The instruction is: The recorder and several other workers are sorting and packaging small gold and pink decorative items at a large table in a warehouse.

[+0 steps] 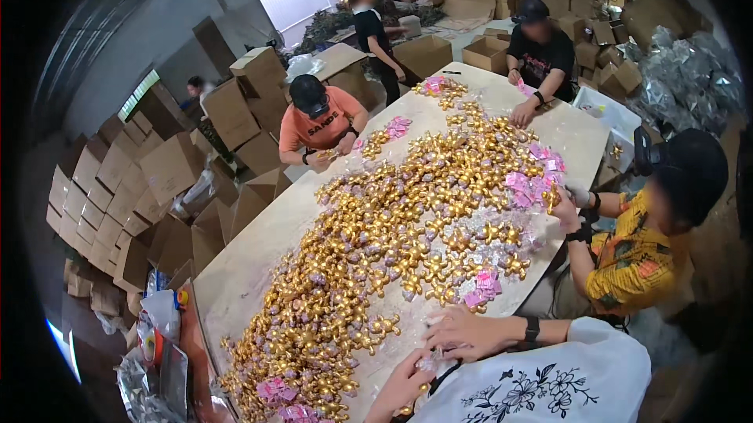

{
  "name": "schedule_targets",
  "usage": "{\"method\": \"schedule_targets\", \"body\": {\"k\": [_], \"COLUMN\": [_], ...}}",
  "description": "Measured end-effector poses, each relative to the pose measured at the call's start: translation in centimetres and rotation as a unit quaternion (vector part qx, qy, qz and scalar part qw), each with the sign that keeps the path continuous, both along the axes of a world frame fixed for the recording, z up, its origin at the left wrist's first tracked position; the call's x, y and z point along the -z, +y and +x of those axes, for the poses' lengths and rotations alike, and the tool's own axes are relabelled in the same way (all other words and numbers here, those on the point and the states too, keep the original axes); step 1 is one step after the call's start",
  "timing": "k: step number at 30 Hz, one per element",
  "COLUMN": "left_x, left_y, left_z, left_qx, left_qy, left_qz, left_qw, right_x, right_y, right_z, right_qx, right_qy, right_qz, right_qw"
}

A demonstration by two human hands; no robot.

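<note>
Close to the near edge of the table, my left hand [402, 385] is closed on a crinkled clear plastic wrapper [429, 361]. My right hand [464, 332], a dark watch on its wrist, curls over the same wrapper with its fingers bent; its fingertips are partly hidden. A bit of shiny gold shows under my left hand, too covered to make out. Ahead of both hands spreads a large heap of small gold balloon-like figures [369, 258], many with clear wrapping at one end. Beyond my right hand lie pink packets [484, 286].
Around the pale table [251, 286] several people work, one in orange [325, 121], one in yellow print [639, 254] and one in black [541, 54]. More pink packets [274, 389] lie at the lower left. Cardboard boxes [169, 168] and clear plastic bags [690, 74] are piled around.
</note>
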State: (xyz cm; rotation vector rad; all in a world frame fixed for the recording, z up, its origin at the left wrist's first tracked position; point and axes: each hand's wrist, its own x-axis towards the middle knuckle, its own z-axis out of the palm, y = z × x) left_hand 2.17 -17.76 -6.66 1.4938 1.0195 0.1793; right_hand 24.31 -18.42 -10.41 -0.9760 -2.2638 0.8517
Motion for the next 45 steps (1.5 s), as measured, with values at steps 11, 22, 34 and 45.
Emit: {"method": "schedule_targets", "body": {"k": [11,22,34,45], "left_x": [-3.4,2.4,-0.6,1.2], "left_y": [0.5,2.5,2.9,2.8], "left_z": [0.1,-5.7,-1.0,2.9], "left_qx": [-0.063,-0.367,-0.248,-0.175], "left_qy": [-0.361,-0.11,-0.132,-0.031], "left_qz": [-0.092,0.143,0.348,0.329], "left_qw": [0.926,0.913,0.894,0.927], "right_x": [6.2,0.0,-2.4,-0.6], "right_y": [2.9,3.0,3.1,1.7], "right_z": [-3.3,-2.6,-3.2,-3.3], "right_qx": [-0.188,-0.299,-0.09,0.053], "right_qy": [0.093,0.3,0.507,0.445], "right_qz": [-0.209,-0.382,-0.431,-0.304], "right_qw": [0.955,0.821,0.741,0.841]}}
